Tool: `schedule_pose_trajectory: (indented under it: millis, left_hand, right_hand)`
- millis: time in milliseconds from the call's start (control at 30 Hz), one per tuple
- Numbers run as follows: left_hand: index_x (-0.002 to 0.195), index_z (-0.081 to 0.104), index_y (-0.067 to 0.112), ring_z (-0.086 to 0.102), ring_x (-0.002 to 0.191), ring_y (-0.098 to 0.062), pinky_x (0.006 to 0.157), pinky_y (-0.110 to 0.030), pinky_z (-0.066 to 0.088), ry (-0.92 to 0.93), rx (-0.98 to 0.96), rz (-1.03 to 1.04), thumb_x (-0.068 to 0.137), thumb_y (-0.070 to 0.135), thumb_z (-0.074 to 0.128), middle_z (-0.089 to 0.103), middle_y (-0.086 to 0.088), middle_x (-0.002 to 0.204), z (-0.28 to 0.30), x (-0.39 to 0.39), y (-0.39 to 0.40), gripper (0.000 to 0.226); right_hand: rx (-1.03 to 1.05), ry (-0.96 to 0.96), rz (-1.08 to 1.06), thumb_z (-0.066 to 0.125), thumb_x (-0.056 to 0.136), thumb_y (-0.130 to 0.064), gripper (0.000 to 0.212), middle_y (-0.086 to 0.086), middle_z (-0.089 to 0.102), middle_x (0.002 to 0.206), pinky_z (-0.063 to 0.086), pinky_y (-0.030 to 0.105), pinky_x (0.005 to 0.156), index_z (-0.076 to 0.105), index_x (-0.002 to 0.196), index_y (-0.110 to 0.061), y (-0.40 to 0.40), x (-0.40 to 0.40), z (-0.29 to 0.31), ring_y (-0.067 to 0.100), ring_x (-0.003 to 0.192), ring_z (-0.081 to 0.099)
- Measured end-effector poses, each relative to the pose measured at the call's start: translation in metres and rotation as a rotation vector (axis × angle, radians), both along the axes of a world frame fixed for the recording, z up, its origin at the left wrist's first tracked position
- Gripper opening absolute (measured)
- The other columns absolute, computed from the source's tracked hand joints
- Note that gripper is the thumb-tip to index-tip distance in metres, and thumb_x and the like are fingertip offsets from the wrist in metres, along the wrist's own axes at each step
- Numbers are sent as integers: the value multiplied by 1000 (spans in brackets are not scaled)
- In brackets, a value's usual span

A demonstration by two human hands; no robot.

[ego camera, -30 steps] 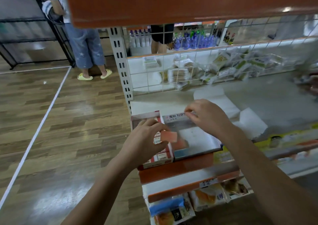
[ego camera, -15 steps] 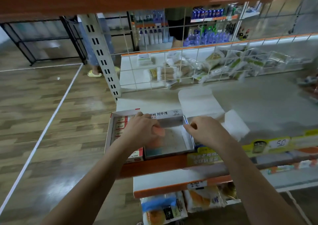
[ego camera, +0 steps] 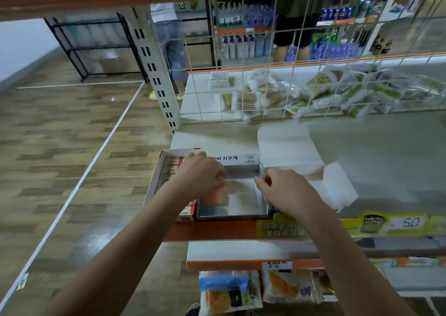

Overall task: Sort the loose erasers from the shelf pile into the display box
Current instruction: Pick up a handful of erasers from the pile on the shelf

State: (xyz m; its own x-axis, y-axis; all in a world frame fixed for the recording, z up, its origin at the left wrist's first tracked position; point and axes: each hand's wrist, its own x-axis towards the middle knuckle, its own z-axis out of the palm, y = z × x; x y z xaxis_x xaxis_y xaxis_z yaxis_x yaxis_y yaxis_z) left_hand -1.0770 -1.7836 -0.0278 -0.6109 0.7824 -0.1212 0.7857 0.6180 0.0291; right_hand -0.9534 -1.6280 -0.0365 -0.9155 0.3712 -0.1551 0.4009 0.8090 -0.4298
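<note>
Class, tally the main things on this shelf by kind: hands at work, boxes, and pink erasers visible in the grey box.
Hands: 2, left hand and right hand
Boxes: 2, grey display box and red-and-white box
Pink eraser: 1
Total: 5

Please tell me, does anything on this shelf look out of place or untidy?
Yes. Behind the white wire grid, the clear packets of wooden sticks and green-labelled bags lie tumbled in a loose heap, not in rows. The grey display box has its white lid flaps spread open on the shelf.

Display box (ego camera: 235,161) back flap reads "지우개"; shelf price tag (ego camera: 410,222) reads "50"
</note>
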Motion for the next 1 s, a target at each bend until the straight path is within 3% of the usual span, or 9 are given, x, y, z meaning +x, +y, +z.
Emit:
schedule_pose_trajectory:
  millis: [167, 367, 567, 833, 1000]
  left_hand:
    - [107, 66, 35, 49, 107, -15, 82, -28, 27, -38, -3, -50, 91, 33, 54, 66, 10, 108, -1, 1, 10, 20]
    - [107, 66, 35, 54, 104, -12, 79, -26, 27, -86, 6, -60, 90, 29, 55, 66, 11, 103, 0, -2, 3, 21]
    - [112, 63, 30, 55, 102, -17, 86, -30, 43, -100, -18, -132, 93, 24, 46, 66, 3, 104, 3, -6, 0, 26]
    - [119, 56, 33, 52, 105, -21, 85, -32, 38, -53, -125, -273, 97, 23, 35, 63, -3, 104, 6, -13, -2, 32]
    - [123, 51, 33, 52, 108, -22, 90, -35, 40, -38, -172, -368, 95, 15, 34, 62, -3, 112, 9, -20, -6, 37]
  right_hand:
    - [-21, -5, 20, 37, 95, -47, 36, 1, 61, 74, 47, 31, 64, 48, 72, -21, 3, 0, -1, 18, 72, 59]
    - [-7, 13, 19, 37, 96, -46, 36, -3, 53, 65, 33, 26, 49, 41, 67, -24, 4, 2, -2, 9, 59, 49]
    - [-27, 14, -27, 39, 94, -46, 31, -3, 56, 68, 40, 26, 52, 48, 74, -24, 0, 4, 0, 9, 63, 52]
    - [-47, 15, -107, 40, 93, -44, 29, -3, 60, 71, 46, 31, 61, 55, 81, -22, -6, 5, 1, 12, 66, 56]
    - [-30, 6, -144, 41, 93, -37, 29, 0, 56, 67, 39, 29, 56, 42, 67, -23, -12, 6, 3, 14, 61, 52]
